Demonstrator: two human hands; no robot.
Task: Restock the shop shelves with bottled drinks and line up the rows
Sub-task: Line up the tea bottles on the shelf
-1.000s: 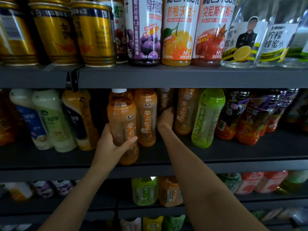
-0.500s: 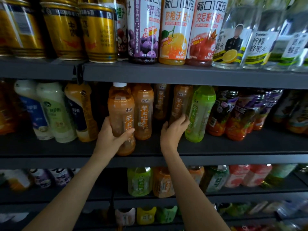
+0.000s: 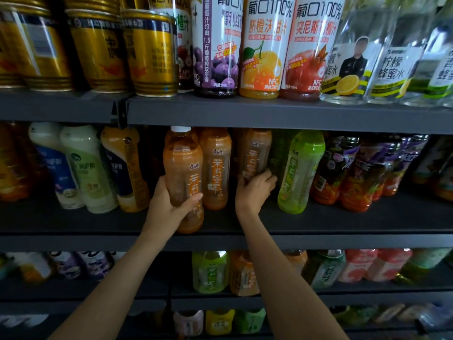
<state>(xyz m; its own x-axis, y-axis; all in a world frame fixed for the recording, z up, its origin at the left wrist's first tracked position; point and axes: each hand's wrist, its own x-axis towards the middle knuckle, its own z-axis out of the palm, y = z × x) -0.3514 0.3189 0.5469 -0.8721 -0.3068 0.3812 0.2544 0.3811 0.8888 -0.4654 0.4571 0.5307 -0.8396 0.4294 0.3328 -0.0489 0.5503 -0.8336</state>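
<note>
Right hand (image 3: 255, 190) moved from shelf edge, now gripping rear orange tea bottle (image 3: 256, 155); left hand (image 3: 169, 207) still clasps front orange tea bottle (image 3: 182, 173). Row alignment ongoing.

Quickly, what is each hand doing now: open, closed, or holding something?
Left hand: holding the front orange bottle.
Right hand: holding an orange bottle further back.
</note>
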